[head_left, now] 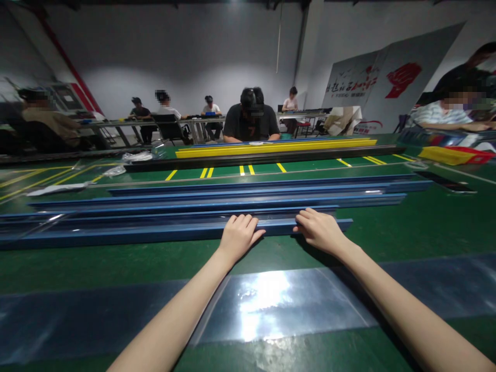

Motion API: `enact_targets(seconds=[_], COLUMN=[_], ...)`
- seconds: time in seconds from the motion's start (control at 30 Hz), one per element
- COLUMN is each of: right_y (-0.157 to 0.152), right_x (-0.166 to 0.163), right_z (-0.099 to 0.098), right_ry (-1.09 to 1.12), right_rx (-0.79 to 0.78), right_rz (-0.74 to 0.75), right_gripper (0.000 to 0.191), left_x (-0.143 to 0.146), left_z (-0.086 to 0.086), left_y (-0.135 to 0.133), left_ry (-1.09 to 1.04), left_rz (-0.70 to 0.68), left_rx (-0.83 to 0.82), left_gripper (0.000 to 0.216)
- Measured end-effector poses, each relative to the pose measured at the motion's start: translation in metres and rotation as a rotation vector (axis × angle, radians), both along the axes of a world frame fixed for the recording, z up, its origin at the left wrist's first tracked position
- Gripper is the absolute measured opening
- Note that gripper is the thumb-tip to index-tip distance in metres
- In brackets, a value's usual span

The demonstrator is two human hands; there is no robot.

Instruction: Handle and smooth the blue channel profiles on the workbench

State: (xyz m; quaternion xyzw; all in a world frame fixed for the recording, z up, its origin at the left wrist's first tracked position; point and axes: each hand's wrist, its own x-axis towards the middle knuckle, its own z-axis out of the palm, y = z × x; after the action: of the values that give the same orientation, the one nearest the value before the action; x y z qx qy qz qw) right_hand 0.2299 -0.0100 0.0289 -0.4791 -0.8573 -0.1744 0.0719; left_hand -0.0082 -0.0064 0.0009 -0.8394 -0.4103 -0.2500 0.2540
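A long blue channel strip (127, 234) with raised edges lies across the green table, nearest to me of several such strips. My left hand (239, 235) is closed over it, fingers curled into the channel and thumb along the near edge. Closer to the strip's right end, my right hand (321, 228) also grips it, with the fingertips tucked in and partly hidden. Behind lie more blue strips (217, 200), parallel to the held one. A band of clear glossy film (302, 297) runs across the table beneath my forearms.
Farther back are a black strip (194, 163) and a yellow strip (271, 148). A phone (445, 182) lies at the right, near a red tray (482, 154). A person (251, 121) sits opposite with head bent; other people sit at tables around the room.
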Motion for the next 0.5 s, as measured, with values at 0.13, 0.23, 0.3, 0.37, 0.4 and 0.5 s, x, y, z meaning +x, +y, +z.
enact_targets(seconds=[0.13, 0.23, 0.3, 0.37, 0.4, 0.5], right_y=[-0.0009, -0.0015, -0.0017, -0.0017, -0.0017, -0.0016], right_x=[0.0009, 0.0013, 0.0025, 0.0045, 0.0056, 0.0086], right_z=[0.0012, 0.0004, -0.0013, -0.0037, -0.0049, -0.008], right_ry=[0.0, 0.0, 0.005, 0.012, 0.018, 0.037], right_rx=[-0.011, 0.001, 0.017, 0.034, 0.044, 0.081], right_rz=[-0.015, -0.014, -0.012, -0.009, -0.011, -0.037], right_gripper=[0.017, 0.017, 0.019, 0.022, 0.024, 0.029], left_x=[0.0005, 0.0012, 0.0014, 0.0014, 0.0014, 0.0012], left_z=[0.0002, 0.0007, 0.0008, 0.0006, 0.0004, -0.0001], left_y=[-0.0013, -0.0023, -0.0024, -0.0022, -0.002, -0.0019], left_ry=[-0.004, -0.011, -0.013, -0.015, -0.016, -0.017], left_rz=[0.055, 0.083, 0.088, 0.093, 0.095, 0.098], left_rx=[-0.01, -0.012, -0.013, -0.016, -0.016, -0.021], left_gripper=[0.033, 0.034, 0.034, 0.035, 0.035, 0.035])
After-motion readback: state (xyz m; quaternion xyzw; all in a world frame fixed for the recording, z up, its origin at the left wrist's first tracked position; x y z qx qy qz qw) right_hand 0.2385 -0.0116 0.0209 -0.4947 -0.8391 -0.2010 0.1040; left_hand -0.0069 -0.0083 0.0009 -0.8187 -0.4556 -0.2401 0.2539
